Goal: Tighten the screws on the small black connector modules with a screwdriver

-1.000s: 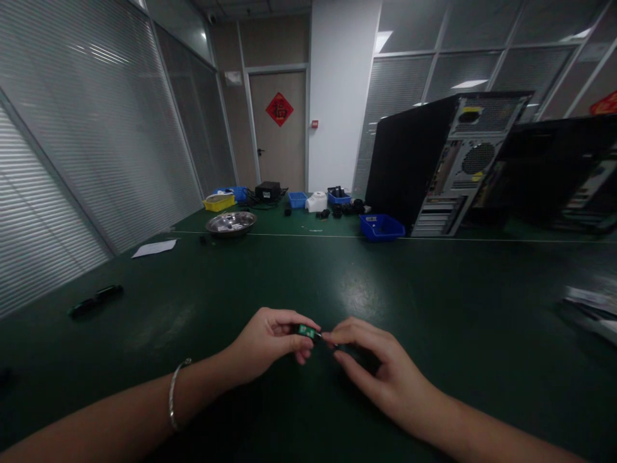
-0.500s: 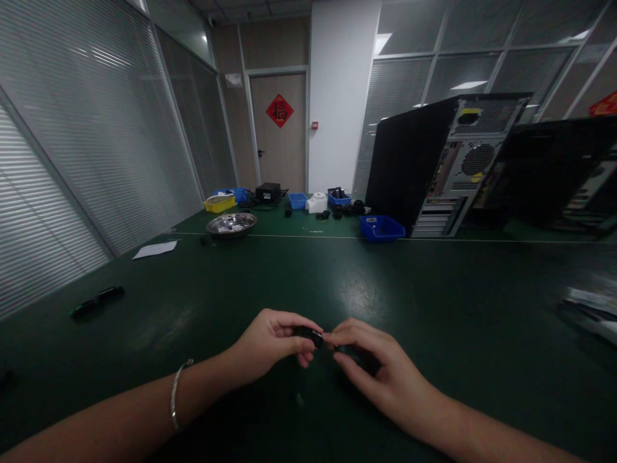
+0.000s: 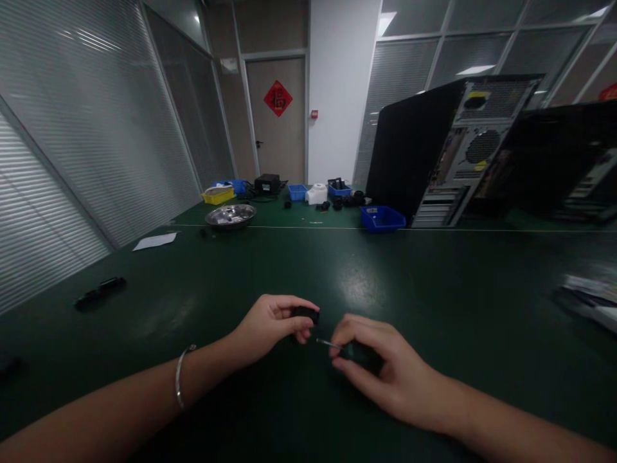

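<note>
My left hand (image 3: 277,321) is closed on a small black block-like part (image 3: 307,314), pinched between thumb and fingers. Its exact kind cannot be made out. To the right of it, my right hand (image 3: 376,363) grips a thin metal rod (image 3: 328,343) between thumb and fingers. The rod's tip points left, toward the black part, with a gap between them. Whatever lies at the rod's other end is hidden in the dark hollow of my right hand. Both hands are above the dark green table (image 3: 270,263).
Far left lies a dark elongated part (image 3: 100,293), with a white paper (image 3: 155,241) beyond. At the back stand a metal dish (image 3: 231,216), a yellow tray (image 3: 218,197), a blue bin (image 3: 383,220) and a tall black computer case (image 3: 409,148). A pale blurred object (image 3: 590,299) sits right.
The rod in my right hand has come away from the black part and now shows plainly. My left hand has turned the part slightly. The whole view has tilted a little downward.
</note>
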A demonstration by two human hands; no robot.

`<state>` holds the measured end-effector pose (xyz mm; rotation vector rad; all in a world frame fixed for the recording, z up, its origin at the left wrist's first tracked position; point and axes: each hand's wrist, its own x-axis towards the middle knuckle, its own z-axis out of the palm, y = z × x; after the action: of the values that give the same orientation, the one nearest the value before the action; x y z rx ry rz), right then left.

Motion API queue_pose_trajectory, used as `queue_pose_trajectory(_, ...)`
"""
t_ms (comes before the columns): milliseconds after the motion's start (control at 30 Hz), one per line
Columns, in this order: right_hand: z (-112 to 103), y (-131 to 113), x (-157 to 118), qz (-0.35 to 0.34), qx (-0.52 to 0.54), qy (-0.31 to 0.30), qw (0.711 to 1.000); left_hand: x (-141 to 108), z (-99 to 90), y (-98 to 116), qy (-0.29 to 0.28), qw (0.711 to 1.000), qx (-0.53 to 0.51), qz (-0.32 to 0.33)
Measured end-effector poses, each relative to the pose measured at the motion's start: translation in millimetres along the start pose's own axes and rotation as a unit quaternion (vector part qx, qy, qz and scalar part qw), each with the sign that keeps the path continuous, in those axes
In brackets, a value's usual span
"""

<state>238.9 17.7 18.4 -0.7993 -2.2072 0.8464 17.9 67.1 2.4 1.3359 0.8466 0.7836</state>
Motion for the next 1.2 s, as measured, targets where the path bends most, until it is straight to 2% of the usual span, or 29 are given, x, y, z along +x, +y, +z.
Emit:
queue_pose_trajectory(133, -1.0, -13.9, -2.2, -0.034, -0.002, -0.182, 0.983, -1.2, 1.1, 3.4, 0.000, 1.000, 0.012, -0.013)
queue_pose_trajectory(200, -0.1, -19.8, -3.4, -0.055, -0.029, -0.241, 0.969, -1.4, 1.0, 3.6, -0.002, 1.000, 0.017, -0.018)
queue_pose_trajectory(333, 1.6, -28.5, -5.3, -0.054, -0.094, -0.285, 0.952, -0.6, -0.7, 0.0, -0.014, 1.000, 0.024, -0.014)
queue_pose_trajectory(467, -0.6, -34.1, -4.1, -0.038, -0.108, -0.317, 0.941, 0.5, -2.6, -3.8, -0.027, 0.999, 0.028, -0.007)
queue_pose_trajectory(633, -3.7, -41.3, 0.8, -0.021, -0.102, -0.332, 0.938, -0.4, -3.3, -5.9, -0.033, 0.999, 0.031, -0.004)
queue_pose_trajectory(767, -3.6, -50.4, 1.9, -0.033, -0.125, -0.334, 0.934, -0.6, -3.1, -6.4, -0.035, 0.999, 0.029, -0.003)
queue_pose_trajectory(833, -2.2, -52.0, 1.1, -0.034, -0.138, -0.308, 0.941, -0.1, -2.9, -6.8, -0.034, 0.999, 0.027, -0.005)
queue_pose_trajectory(933, 0.8, -50.3, -0.5, 0.002, -0.172, -0.250, 0.953, 0.5, -2.2, -6.6, -0.028, 0.999, 0.024, -0.003)
queue_pose_trajectory(1000, 2.0, -49.3, -1.1, 0.023, -0.181, -0.234, 0.955, 0.3, -1.5, -5.2, -0.027, 0.999, 0.027, -0.001)
queue_pose_trajectory(1200, -0.3, -57.7, -0.7, 0.020, -0.190, -0.265, 0.945, -1.8, 0.5, 0.4, -0.032, 0.999, 0.030, -0.018)
